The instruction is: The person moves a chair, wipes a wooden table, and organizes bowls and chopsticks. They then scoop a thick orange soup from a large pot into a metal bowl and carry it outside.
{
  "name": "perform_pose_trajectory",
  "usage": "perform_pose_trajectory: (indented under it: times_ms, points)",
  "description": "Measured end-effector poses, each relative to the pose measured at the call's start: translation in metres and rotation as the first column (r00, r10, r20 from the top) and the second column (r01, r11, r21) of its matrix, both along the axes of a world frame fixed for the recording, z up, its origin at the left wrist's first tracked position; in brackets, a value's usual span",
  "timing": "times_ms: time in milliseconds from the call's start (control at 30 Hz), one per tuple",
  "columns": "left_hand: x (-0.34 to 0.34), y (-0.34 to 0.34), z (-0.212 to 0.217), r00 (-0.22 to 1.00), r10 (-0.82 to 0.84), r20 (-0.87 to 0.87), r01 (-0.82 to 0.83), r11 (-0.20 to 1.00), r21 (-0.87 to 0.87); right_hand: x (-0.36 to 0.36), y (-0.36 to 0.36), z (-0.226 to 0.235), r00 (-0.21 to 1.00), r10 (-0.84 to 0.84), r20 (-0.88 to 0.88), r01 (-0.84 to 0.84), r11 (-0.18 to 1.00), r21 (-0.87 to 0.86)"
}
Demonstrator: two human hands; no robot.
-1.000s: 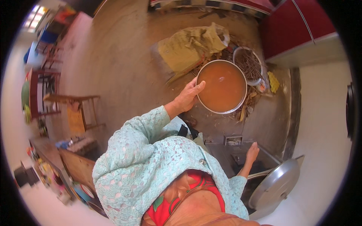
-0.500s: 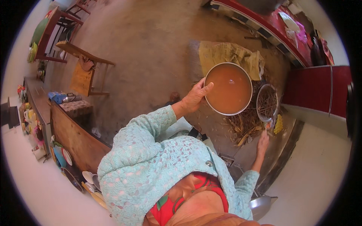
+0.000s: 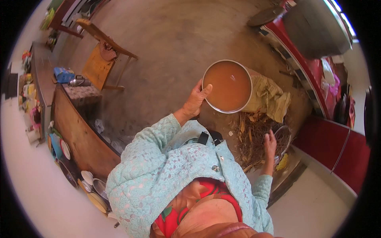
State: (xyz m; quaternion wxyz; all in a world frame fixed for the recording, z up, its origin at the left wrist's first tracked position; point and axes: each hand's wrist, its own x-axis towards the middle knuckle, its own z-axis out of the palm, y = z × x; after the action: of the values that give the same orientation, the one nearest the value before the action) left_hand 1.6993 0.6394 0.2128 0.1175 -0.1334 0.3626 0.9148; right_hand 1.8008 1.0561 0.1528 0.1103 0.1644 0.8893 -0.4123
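My left hand (image 3: 194, 100) grips the near-left rim of a round metal-rimmed bowl (image 3: 226, 112), thumb over the edge. Smooth orange-brown liquid (image 3: 225, 88) fills much of it, with a small bright glint; the bowl looks roughly level. Lower and to the right, my right hand (image 3: 270, 146) is held out with fingers extended, and nothing shows in it. Behind that hand lies a round, pale-rimmed container (image 3: 286, 147) with thin twigs inside, partly hidden by the hand. Dry sticks and husks (image 3: 251, 129) cover the floor between bowl and hand.
A yellowish woven sack (image 3: 270, 97) lies beyond the bowl. At right are a red-topped counter bearing a large grey vessel (image 3: 315, 31) and a red panel (image 3: 329, 141). On the left stand a wooden chair (image 3: 97, 65) and a brown board (image 3: 79, 133), with dishes (image 3: 93, 186) near the wall.
The view has shifted, showing more of the counter's large vessel. My left hand still holds the bowl, now further left in view. My right hand has moved from beside the twig container to in front of it.
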Motion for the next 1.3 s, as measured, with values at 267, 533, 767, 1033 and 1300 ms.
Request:
perform_pose_trajectory:
  times_ms: [267,533,767,1033,1300]
  points:
    - [-0.033,-0.048,0.015,0.961,0.268,0.068,-0.262,0.962,-0.078,0.027,0.059,-0.094,0.82,-0.074,0.567,0.179,0.975,-0.131]
    - [-0.058,-0.099,0.03,0.909,0.416,0.029,-0.413,0.908,-0.077,-0.115,0.1,-0.116,0.897,0.088,0.434,-0.048,0.994,-0.102]
    - [-0.091,-0.147,0.038,0.866,0.499,0.03,-0.499,0.867,-0.011,-0.341,-0.122,-0.03,0.702,0.679,-0.212,-0.65,0.734,0.196]
    - [-0.154,-0.239,0.028,0.864,0.502,0.023,-0.502,0.865,-0.027,-0.431,-0.323,0.077,0.641,0.768,-0.016,-0.763,0.639,0.101]
    - [-0.243,-0.322,0.021,0.806,0.591,0.035,-0.588,0.806,-0.062,-0.454,-0.228,-0.031,0.75,0.612,0.25,-0.652,0.747,0.129]
